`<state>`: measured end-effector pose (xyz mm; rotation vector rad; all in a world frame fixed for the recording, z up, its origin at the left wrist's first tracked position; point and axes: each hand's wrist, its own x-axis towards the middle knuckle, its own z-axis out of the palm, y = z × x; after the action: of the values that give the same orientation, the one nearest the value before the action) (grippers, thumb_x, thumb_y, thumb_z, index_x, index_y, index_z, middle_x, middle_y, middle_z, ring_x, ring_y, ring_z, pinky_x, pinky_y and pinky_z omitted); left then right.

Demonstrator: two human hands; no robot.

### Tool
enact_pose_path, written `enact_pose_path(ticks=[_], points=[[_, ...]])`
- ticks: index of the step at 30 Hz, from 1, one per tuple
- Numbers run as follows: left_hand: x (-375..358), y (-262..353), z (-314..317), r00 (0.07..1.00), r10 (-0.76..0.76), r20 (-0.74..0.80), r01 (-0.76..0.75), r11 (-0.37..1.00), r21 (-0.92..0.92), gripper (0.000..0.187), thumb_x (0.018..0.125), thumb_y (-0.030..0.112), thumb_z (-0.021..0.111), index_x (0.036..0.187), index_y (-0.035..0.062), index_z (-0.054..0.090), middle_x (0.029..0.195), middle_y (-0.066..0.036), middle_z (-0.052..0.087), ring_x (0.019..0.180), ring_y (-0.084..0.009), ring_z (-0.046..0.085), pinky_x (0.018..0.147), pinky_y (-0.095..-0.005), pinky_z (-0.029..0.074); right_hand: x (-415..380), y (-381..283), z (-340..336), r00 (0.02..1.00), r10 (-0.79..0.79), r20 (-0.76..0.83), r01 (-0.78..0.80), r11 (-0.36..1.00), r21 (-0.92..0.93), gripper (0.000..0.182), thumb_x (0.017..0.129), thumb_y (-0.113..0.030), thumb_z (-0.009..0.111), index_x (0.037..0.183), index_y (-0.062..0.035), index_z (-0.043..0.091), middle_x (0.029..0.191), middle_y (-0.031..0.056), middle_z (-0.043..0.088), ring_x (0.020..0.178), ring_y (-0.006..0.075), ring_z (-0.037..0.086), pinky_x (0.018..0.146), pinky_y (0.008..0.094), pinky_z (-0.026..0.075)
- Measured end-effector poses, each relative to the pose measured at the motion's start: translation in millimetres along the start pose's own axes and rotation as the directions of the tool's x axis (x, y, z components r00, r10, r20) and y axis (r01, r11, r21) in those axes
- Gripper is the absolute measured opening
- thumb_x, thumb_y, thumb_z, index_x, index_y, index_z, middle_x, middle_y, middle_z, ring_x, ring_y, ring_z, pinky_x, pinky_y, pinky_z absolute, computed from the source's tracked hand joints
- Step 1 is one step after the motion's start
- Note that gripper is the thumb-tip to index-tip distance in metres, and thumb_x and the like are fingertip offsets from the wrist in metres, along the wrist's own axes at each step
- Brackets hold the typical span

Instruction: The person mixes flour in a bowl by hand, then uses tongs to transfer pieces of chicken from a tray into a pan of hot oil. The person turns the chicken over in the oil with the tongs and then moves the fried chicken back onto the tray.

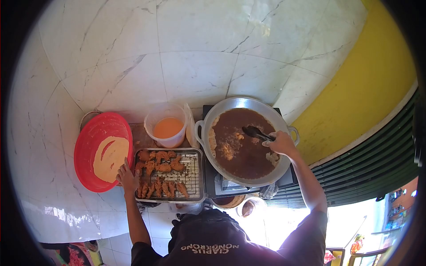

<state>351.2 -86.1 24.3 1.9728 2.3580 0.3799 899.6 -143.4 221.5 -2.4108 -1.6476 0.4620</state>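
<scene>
The step in hand is judged to be frying: the right hand [282, 144] holds a dark utensil [255, 132], tongs or spoon not determinable, over the brown oil [246, 155] in the large metal wok [278, 117]. Its fingers are closed around the handle; the exact grip is partly hidden. The utensil's working end points leftward and slightly away from the person, its long axis running roughly crosswise over the wok, near the pale floating crumbs [228, 150]. Whether its tip enters the oil cannot be told. The left hand [127, 177] is at the near right edge of the red basin [83, 148], beside the tray [194, 170] of browned pieces [162, 166]; its fingers appear spread, with nothing seen in them, and contact with the rim cannot be confirmed. In this assessment, the next move calls for keeping the utensil level with the crumbs and the right forearm clear of the wok rim.
</scene>
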Motion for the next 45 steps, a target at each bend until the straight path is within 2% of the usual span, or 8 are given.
enact_pose_path(ticks=[1,3,12,22,27,33,39,45], points=[[0,-1,1,1.000,0.012,-0.020,-0.012,1.000,0.005,0.081,0.083,0.035,0.062,0.148,0.0173,0.018,0.130,-0.016,0.041,0.120,-0.0330,0.037,0.099,-0.0517,0.025,-7,-2,2,1.000,0.004,0.002,-0.004,1.000,0.001,0.036,0.073,-0.030,0.074,0.094,-0.0019,0.068,0.076,0.0135,0.067,0.059,0.0232,0.063,0.060,0.0354,0.050],[0,-1,1,1.000,0.008,-0.012,-0.008,1.000,0.007,0.081,0.083,0.035,0.062,0.148,0.0176,0.018,0.129,-0.016,0.041,0.120,-0.0333,0.038,0.098,-0.0516,0.025,-17,-3,6,0.991,-0.048,-0.121,0.032,0.991,-0.134,0.039,0.075,-0.033,0.071,0.105,-0.0087,0.065,0.089,0.0178,0.066,0.088,0.0359,0.063,0.081,0.0448,0.047],[1,-6,7,0.998,0.038,-0.045,-0.039,0.999,-0.006,0.084,0.081,0.032,0.065,0.148,0.0176,0.017,0.128,-0.016,0.042,0.119,-0.0341,0.039,0.096,-0.0512,0.027,-37,7,8,0.974,0.043,-0.222,-0.039,0.999,0.024,0.037,0.078,-0.032,0.068,0.109,-0.0117,0.065,0.092,0.0165,0.067,0.090,0.0354,0.063,0.080,0.0439,0.049],[1,-6,7,0.997,0.051,-0.053,-0.051,0.999,-0.004,0.083,0.081,0.029,0.066,0.148,0.0166,0.018,0.127,-0.016,0.043,0.118,-0.0340,0.039,0.095,-0.0521,0.028,-46,20,10,0.969,0.022,-0.247,-0.033,0.999,-0.043,0.043,0.074,-0.033,0.072,0.112,-0.0156,0.065,0.094,0.0134,0.068,0.090,0.0328,0.064,0.079,0.0421,0.050],[-1,-4,3,0.998,0.042,-0.037,-0.042,0.999,-0.018,0.083,0.081,0.030,0.065,0.147,0.0167,0.018,0.128,-0.016,0.042,0.119,-0.0337,0.038,0.096,-0.0523,0.027,-49,13,13,0.951,-0.267,-0.158,0.207,0.926,-0.315,0.059,0.064,-0.024,0.078,0.119,-0.0159,0.059,0.098,0.0068,0.063,0.092,0.0268,0.063,0.076,0.0388,0.051],[0,-2,1,0.999,0.031,-0.022,-0.031,0.999,-0.007,0.081,0.082,0.032,0.064,0.148,0.0169,0.018,0.130,-0.017,0.041,0.119,-0.0334,0.038,0.098,-0.0523,0.026,-34,-2,34,0.909,-0.416,-0.008,0.337,0.749,-0.571,0.064,0.063,-0.022,0.077,0.123,-0.0133,0.054,0.105,0.0012,0.059,0.099,0.0189,0.060,0.075,0.0355,0.050],[0,-4,2,1.000,0.019,-0.010,-0.019,1.000,-0.011,0.082,0.082,0.031,0.064,0.148,0.0170,0.018,0.129,-0.017,0.041,0.119,-0.0333,0.037,0.098,-0.0515,0.025,-11,-9,58,0.779,-0.627,-0.001,0.483,0.603,-0.635,0.056,0.070,-0.022,0.071,0.122,-0.0115,0.055,0.105,0.0019,0.058,0.096,0.0188,0.060,0.071,0.0341,0.050],[0,-4,3,0.999,0.029,-0.032,-0.029,0.999,-0.023,0.083,0.081,0.031,0.065,0.148,0.0172,0.017,0.127,-0.017,0.042,0.119,-0.0338,0.038,0.097,-0.0514,0.026,-3,-15,57,0.767,-0.640,0.050,0.526,0.582,-0.620,0.052,0.071,-0.022,0.068,0.121,-0.0123,0.056,0.105,0.0012,0.058,0.096,0.0181,0.060,0.069,0.0335,0.050]])
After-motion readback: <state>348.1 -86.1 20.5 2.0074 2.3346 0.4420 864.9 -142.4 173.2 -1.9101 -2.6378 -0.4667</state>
